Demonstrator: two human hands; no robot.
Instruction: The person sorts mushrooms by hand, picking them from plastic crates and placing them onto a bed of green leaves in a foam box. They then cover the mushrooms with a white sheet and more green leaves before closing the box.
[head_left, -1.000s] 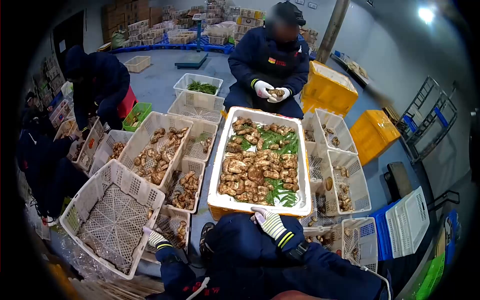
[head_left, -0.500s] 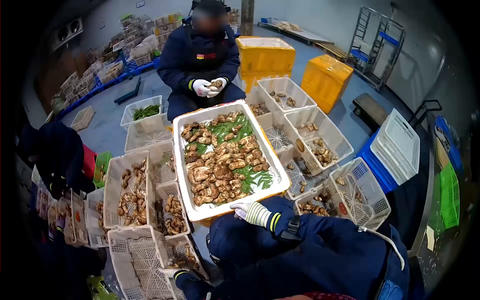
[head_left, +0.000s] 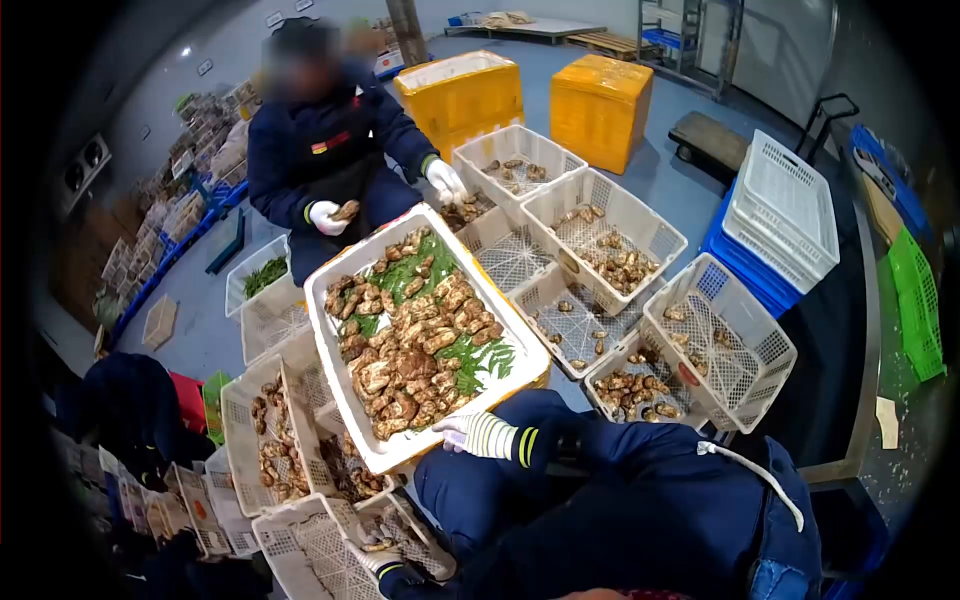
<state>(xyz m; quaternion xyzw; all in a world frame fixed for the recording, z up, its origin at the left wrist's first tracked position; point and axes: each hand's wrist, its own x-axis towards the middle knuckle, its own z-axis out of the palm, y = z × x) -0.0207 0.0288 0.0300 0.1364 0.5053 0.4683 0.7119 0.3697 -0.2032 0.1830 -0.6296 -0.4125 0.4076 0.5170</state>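
Note:
A white foam box is tilted in front of me, filled with brown and cream mushrooms on green fern leaves. My right hand, in a striped glove, grips the box's near rim. Lower left, my left hand reaches to the edge of a white crate that holds a few mushrooms. Its visible fingers look stretched out, though part of the hand is hard to make out. I see nothing plainly held in it.
A person in white gloves sits opposite, holding a mushroom and reaching into a crate. Mesh crates of mushrooms flank the box on both sides. Yellow boxes stand behind. Another person bends at the left.
My view has turned, and the scene sits tilted. The person opposite has parted their hands, one now at a crate. My right hand stays on the box rim; my left remains by the lower crates.

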